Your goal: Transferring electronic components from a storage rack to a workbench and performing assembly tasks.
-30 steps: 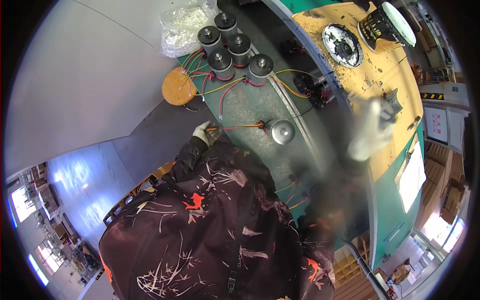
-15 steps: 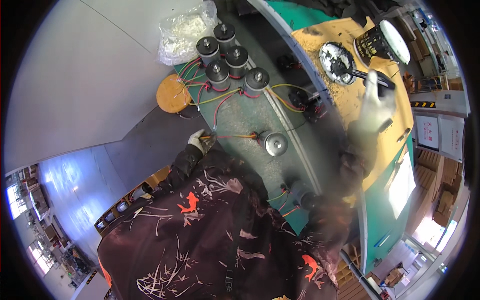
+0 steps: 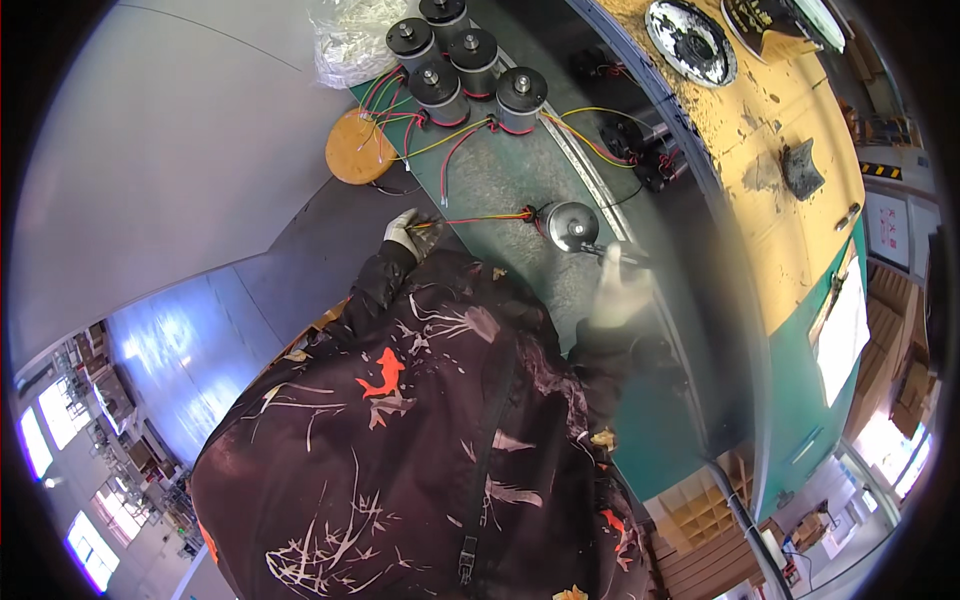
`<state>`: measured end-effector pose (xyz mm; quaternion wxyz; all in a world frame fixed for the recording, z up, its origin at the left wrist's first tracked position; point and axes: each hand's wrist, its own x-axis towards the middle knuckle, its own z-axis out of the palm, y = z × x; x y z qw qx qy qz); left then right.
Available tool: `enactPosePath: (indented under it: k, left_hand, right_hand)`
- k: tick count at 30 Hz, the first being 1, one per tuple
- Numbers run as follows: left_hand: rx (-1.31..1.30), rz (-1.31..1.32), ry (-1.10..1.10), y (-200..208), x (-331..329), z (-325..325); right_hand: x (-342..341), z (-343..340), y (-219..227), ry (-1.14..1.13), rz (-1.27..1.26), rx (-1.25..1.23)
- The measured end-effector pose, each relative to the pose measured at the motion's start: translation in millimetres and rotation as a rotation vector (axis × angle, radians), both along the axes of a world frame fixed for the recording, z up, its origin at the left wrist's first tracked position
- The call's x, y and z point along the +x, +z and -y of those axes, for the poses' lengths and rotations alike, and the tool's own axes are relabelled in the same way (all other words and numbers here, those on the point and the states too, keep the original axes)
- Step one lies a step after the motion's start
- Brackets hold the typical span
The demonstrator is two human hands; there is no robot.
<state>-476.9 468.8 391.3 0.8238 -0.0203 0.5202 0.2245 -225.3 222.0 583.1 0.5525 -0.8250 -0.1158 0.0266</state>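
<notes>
My left hand [image 3: 408,232], in a pale glove, is closed on the free ends of red and yellow wires [image 3: 480,218]. These lead to a small cylindrical motor [image 3: 572,226] on the green bench. My gloved right hand [image 3: 618,292], blurred by motion, grips a black-handled brush [image 3: 638,258]. The brush's head meets the right edge of the motor's top, though smearing hides the exact contact. Farther back stands a group of similar motors [image 3: 521,92] with black tops and coloured leads.
On the cardboard-covered surface [image 3: 770,240] at right lie a dish smeared with black paste [image 3: 692,42], a tilted tub [image 3: 780,22] and a dark curved piece [image 3: 802,168]. A round wooden stool [image 3: 358,148] and plastic bag [image 3: 355,40] are at far left. Dark motors [image 3: 625,140] sit beyond the metal strip.
My right hand has brought the brush from the paste dish down and left to the single motor. My left hand keeps its hold on the wires. The whole view has shifted.
</notes>
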Motion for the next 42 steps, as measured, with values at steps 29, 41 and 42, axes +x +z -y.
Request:
enactPosePath:
  k: [29,41,42]
  left_hand:
    - [1.694,-0.881,-1.009,68,64,-13]
    - [2.026,-0.494,-1.301,143,204,103]
    - [1.930,-0.540,-1.299,148,201,98]
  right_hand:
    - [149,51,149,-0.177,0.158,0.437]
    - [170,67,150,-0.154,0.137,0.527]
    - [175,68,142,-0.099,0.073,0.658]
